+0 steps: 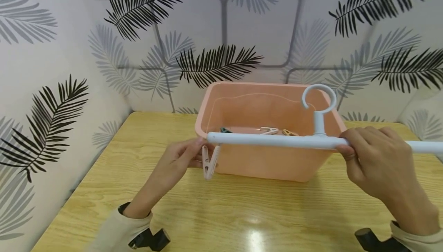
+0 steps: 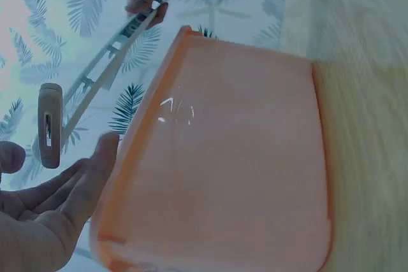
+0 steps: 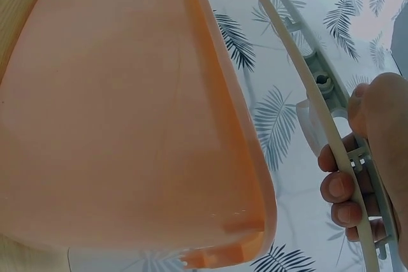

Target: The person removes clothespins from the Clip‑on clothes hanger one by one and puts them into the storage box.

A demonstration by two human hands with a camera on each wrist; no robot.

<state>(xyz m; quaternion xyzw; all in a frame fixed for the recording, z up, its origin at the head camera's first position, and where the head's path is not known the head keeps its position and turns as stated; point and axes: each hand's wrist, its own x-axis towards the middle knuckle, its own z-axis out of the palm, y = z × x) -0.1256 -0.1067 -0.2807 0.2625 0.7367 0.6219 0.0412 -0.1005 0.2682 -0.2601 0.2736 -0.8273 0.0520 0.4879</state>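
A light-blue clothes hanger (image 1: 270,139) with a round hook is held level above the front rim of a peach-coloured plastic bin (image 1: 263,163). My right hand (image 1: 384,159) grips its bar to the right of the hook, fingers curled around the rails (image 3: 328,125). A pale pink clothespin (image 1: 209,163) hangs just under the bar's left end; how it is attached cannot be made out. Close beside that clothespin is my left hand (image 1: 180,159), its thumb and fingers apart in the left wrist view and the fingertips near the bin's rim.
Inside the bin lie several more clothespins, among them a white clothespin (image 1: 269,130), a yellowish clothespin (image 1: 288,132) and a dark green clothespin (image 1: 225,130). The bin stands on a wooden table (image 1: 221,209), backed by a leaf-patterned wall (image 1: 194,21).
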